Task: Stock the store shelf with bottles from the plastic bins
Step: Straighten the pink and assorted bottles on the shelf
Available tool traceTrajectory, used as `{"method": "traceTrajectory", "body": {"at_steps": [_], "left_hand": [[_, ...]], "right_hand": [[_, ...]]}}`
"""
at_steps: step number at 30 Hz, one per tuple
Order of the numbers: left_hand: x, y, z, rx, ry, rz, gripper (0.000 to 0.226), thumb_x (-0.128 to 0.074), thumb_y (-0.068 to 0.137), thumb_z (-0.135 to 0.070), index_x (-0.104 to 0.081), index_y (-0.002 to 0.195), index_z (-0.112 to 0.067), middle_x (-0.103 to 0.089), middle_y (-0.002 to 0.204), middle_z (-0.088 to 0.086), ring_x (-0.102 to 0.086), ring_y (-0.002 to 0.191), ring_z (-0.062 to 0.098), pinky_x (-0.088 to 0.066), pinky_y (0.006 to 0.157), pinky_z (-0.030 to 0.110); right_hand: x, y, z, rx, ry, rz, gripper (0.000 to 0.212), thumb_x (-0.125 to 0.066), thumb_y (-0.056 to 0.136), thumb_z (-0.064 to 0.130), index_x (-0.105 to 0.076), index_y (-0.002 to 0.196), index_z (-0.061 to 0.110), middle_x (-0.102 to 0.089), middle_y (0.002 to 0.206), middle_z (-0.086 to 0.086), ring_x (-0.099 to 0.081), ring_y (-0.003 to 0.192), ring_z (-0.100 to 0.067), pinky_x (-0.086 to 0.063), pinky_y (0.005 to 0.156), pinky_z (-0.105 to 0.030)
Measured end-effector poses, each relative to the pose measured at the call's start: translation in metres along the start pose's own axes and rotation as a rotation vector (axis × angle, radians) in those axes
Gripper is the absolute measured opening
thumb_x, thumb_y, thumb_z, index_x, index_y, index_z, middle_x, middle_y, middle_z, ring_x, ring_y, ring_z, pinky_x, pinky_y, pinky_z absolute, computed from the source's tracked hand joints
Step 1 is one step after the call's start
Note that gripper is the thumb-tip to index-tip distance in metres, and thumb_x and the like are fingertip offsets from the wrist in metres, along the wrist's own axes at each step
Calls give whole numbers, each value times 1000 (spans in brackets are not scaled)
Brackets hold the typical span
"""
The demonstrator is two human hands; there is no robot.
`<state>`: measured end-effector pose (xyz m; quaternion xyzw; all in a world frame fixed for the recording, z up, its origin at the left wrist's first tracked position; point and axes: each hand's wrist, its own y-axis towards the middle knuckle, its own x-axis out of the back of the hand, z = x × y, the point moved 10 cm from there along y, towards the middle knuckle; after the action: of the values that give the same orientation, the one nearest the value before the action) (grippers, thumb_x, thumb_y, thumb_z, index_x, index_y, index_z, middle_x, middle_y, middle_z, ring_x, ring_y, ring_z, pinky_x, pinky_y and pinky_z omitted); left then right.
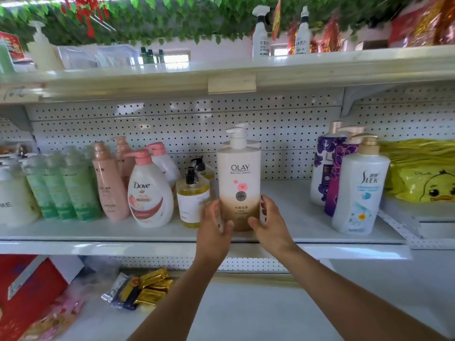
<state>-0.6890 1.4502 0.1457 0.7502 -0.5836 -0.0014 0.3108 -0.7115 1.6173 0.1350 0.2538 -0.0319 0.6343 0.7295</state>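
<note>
Middle shelf (307,210) white, pegboard back panel (172,124) behind, spans the whole view. Top shelf (320,67) above carries two spray bottles (260,35), a clear plastic bin (98,56) and a pale pump bottle (41,49); green leaf garland (147,18) overhead. Bottom shelf (246,316) holds a red box (27,294) at left and gold-wrapped packets (152,286).

Yellow duck-print packs (423,173) at far right of the middle shelf. Left of these, a cluster: white SLEK bottle (359,190) in front, two purple bottles (325,163) just behind.

Centre: Olay bottle (239,183) — upright, white fading to gold at the base, pump on top, label facing out, standing at the front edge of the middle shelf. Open gap of bare shelf between it and the SLEK bottle.

Just left of the Olay bottle: small amber bottle (193,198) with black pump, a second one behind. Further left: Dove bottle (149,190), pink bottles (109,183), row of green tubes (61,185), white container (13,195) at the edge, partly cut off.

Left hand (214,230) — fingers curled round the lower left side of the Olay bottle, grasping. Right hand (269,222) — fingers and thumb wrapped round the lower right side, grasping. Both forearms bare, reaching up from below.
</note>
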Motion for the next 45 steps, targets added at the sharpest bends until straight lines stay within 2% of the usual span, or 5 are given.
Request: {"method": "traceTrajectory", "body": {"at_steps": [5, 15, 18, 25, 45], "left_hand": [[-12, -23, -46, -142, 17, -132, 37, -60, 91, -16, -48, 126, -22, -53, 117, -5, -52, 102, 2, -47, 84, 25], [-145, -44, -113, -150, -127, 289, 46, -57, 95, -13, -43, 138, -20, -48, 135, -5, -52, 114, 5, -48, 84, 15], [-176, -42, -121, -74, -158, 395, 53, -54, 96, -14, -36, 145, -25, -43, 145, -7, -49, 122, 7, -44, 88, 12], [-226, -40, -134, 48, -244, 598, 72, -52, 92, -8, -21, 151, -32, -46, 147, -1, -45, 133, 19, -38, 111, 44], [-116, -6, -51, 10, -278, 371, 76, -56, 87, 4, -34, 116, -63, -55, 124, -23, -53, 115, -6, -51, 90, 19]], "right_hand": [[59, -19, 9, 136, -55, -199, 51, -58, 93, 12, -39, 140, 18, -49, 134, -3, -48, 116, -10, -44, 101, -32], [206, -59, -11, 203, -92, -673, 68, -73, 77, 10, -37, 135, 14, -39, 129, -2, -42, 121, -19, -39, 97, -28], [232, -48, -39, 56, -12, -593, 78, -76, 77, 11, -33, 142, 9, -41, 141, -8, -40, 131, -19, -41, 106, -40], [225, -27, -68, -93, 15, -339, 64, -80, 76, 8, -48, 132, 11, -63, 125, -6, -60, 113, -20, -49, 97, -39], [102, -1, -38, -39, -131, -234, 51, -82, 73, 27, -49, 112, 20, -60, 107, 4, -58, 100, -14, -50, 80, -32]]}}
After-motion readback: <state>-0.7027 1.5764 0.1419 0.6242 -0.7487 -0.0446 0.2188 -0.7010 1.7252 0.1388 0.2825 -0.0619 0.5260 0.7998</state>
